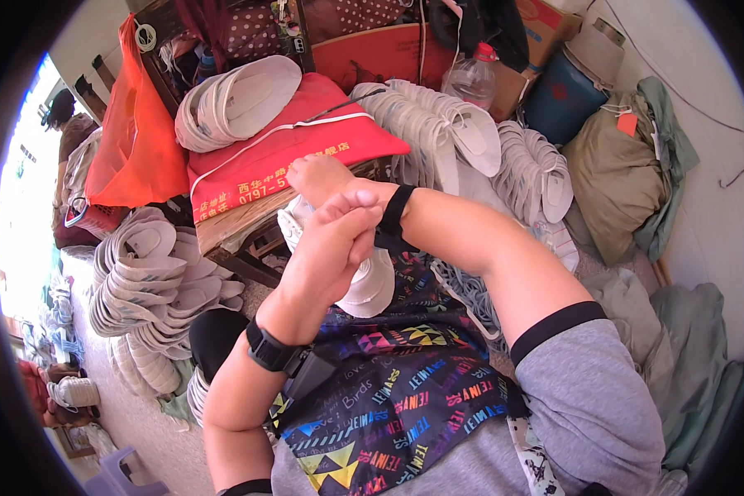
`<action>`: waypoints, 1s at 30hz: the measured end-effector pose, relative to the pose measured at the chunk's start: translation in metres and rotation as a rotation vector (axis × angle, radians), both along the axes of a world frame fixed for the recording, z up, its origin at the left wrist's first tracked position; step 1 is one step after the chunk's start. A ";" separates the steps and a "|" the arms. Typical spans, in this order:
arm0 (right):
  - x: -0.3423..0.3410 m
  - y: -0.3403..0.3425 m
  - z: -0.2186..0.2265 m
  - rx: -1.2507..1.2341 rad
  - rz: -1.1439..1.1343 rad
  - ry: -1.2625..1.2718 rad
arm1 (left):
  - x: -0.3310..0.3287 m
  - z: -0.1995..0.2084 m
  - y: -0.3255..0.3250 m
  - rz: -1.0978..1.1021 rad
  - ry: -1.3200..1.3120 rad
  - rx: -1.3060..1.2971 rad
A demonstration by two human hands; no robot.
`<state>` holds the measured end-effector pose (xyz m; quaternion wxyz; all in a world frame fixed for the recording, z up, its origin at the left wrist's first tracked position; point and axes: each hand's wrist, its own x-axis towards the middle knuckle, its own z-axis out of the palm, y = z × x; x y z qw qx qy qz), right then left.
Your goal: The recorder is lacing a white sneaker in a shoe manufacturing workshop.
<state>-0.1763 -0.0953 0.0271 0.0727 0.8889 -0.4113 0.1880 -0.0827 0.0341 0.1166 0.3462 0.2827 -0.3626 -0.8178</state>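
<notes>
Both my arms reach forward over my lap, with the right forearm crossing behind the left hand. My left hand (339, 240) is closed, fingers curled and thumb on top; what it grips, if anything, is hidden. Beyond it, near the front edge of the wooden bench, is my right hand (321, 179); its fingers look curled but are mostly turned away from view. A white canvas shoe (370, 289) stands below my hands, its rounded toe toward me. My left hand and wrist cover the shoe's middle, and whether either hand touches it does not show.
A red cloth bag (347, 132) covers the wooden bench (223, 236); a stack of white shoe pieces (231, 107) lies on it. More stacked pieces stand left (140, 273) and right (463, 132). An orange bag (132, 132) hangs at left; a blue bucket (558, 91) stands back right.
</notes>
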 end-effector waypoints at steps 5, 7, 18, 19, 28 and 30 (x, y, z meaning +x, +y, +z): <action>-0.007 -0.013 -0.001 0.469 -0.240 -0.526 | 0.017 -0.023 0.001 0.002 -0.095 -0.029; -0.005 -0.018 -0.003 0.507 -0.245 -0.593 | 0.014 -0.026 0.004 0.015 -0.142 -0.070; -0.020 -0.013 0.006 0.890 -0.081 -1.133 | 0.026 -0.044 0.008 0.321 -0.085 -0.091; -0.022 -0.011 0.010 0.897 -0.085 -1.127 | 0.033 -0.052 0.007 0.354 -0.123 -0.127; -0.040 0.037 0.045 1.170 0.140 -1.333 | 0.080 -0.062 0.010 0.539 -0.355 -0.372; -0.044 0.055 0.053 1.237 0.180 -1.408 | 0.081 -0.066 0.009 0.544 -0.403 -0.373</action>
